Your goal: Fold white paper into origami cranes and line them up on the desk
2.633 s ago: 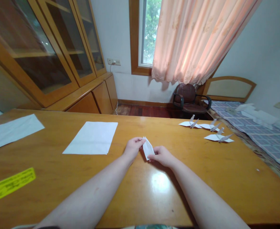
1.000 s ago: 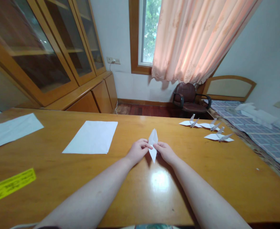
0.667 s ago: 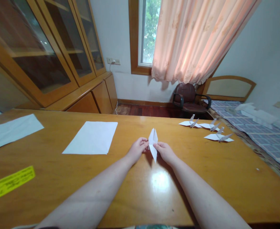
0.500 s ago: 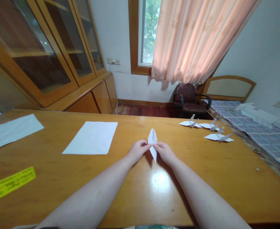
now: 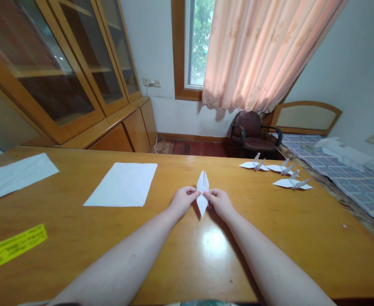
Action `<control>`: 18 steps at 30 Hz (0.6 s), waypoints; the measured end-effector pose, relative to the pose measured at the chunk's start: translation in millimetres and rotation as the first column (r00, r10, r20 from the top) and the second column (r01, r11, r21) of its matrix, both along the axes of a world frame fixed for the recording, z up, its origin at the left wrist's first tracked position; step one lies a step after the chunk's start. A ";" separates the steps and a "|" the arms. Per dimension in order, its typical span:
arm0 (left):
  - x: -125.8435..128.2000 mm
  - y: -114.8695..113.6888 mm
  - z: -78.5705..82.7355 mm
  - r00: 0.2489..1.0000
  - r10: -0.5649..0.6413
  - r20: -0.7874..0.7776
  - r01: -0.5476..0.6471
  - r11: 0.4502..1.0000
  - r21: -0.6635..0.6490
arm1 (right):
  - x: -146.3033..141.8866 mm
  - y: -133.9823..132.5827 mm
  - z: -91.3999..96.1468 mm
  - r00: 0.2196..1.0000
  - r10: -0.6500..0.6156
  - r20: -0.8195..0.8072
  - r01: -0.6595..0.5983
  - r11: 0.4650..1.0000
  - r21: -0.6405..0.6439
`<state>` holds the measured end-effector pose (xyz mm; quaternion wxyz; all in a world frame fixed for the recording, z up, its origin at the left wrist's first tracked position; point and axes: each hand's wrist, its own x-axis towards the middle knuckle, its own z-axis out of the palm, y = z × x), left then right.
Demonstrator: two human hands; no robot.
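Progress, left to right: the white sheets (image 5: pixel 121 185) lie flat as unfolded stock, apparently in more than one layer at the near corner. The left hand (image 5: pixel 183 200) pinches the left edge of the folded paper (image 5: pixel 203 183), thumb on top. The folded paper sits in front of the person, between both hands, as a narrow diamond with a split far half and a single near point. The right hand (image 5: pixel 221 202) pinches the opposite edge, thumb tip close to the left one. The main folds appear complete; the raised neck, tail and spread wings seen on the three paper birds are absent here. Those birds, the far-left bird (image 5: pixel 248 165), the middle bird (image 5: pixel 274 168) and the near bird (image 5: pixel 282 183), are fully shaped and set at the right.

Surroundings, left to right: a yellow label (image 5: pixel 15 248) and a long white strip (image 5: pixel 18 176) occupy the left of the desk (image 5: pixel 301 250), both cut off by the view edge. A cabinet (image 5: pixel 131 125), a curtain (image 5: pixel 253 51), a chair (image 5: pixel 252 126) and a bed (image 5: pixel 342 170) stand beyond. Obstruction: the thumbs cover part of the diamond's waist; the underside layers and most underlying fingers are hidden
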<state>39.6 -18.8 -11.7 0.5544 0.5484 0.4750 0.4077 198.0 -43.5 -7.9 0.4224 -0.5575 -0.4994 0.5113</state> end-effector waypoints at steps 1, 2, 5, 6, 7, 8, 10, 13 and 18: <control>0.0 0.1 -0.4 1.000 -0.002 0.001 0.002 1.000 -0.001 | -0.1 -0.1 0.2 1.000 0.005 -0.013 -0.005 1.000 0.006; 0.0 0.3 -0.9 1.000 -0.002 0.002 0.002 1.000 -0.003 | -0.3 -0.2 0.4 1.000 0.010 -0.028 -0.010 1.000 0.010; -0.2 0.5 -1.6 1.000 0.000 0.012 0.000 1.000 -0.005 | -1.0 -0.6 0.2 0.998 0.023 -0.064 -0.022 1.000 0.020; -0.2 0.4 -1.5 1.000 -0.001 0.018 0.001 1.000 -0.007 | -1.3 -0.7 -0.1 0.997 0.026 -0.072 -0.024 0.999 0.023; -0.1 0.1 -1.1 1.000 -0.003 0.023 0.003 1.000 -0.010 | -1.7 -0.9 -0.5 0.997 0.027 -0.077 -0.025 0.999 0.026; 0.2 -0.2 -0.6 1.000 -0.008 0.028 0.009 1.000 -0.014 | -2.2 -1.2 -1.0 0.997 0.027 -0.077 -0.024 0.999 0.028; 1.1 -1.1 0.9 0.999 -0.033 0.036 0.034 0.999 -0.027 | -3.3 -1.9 -2.1 0.998 0.022 -0.061 -0.021 0.999 0.029; 2.2 -2.3 2.7 0.997 -0.071 0.038 0.073 0.996 -0.041 | -5.1 -2.9 -3.0 1.000 0.019 -0.023 -0.018 0.999 0.032; 1.5 -1.8 1.6 0.998 -0.051 0.036 0.053 0.997 -0.056 | -5.9 -3.4 -0.3 1.000 0.021 -0.008 -0.021 1.000 0.021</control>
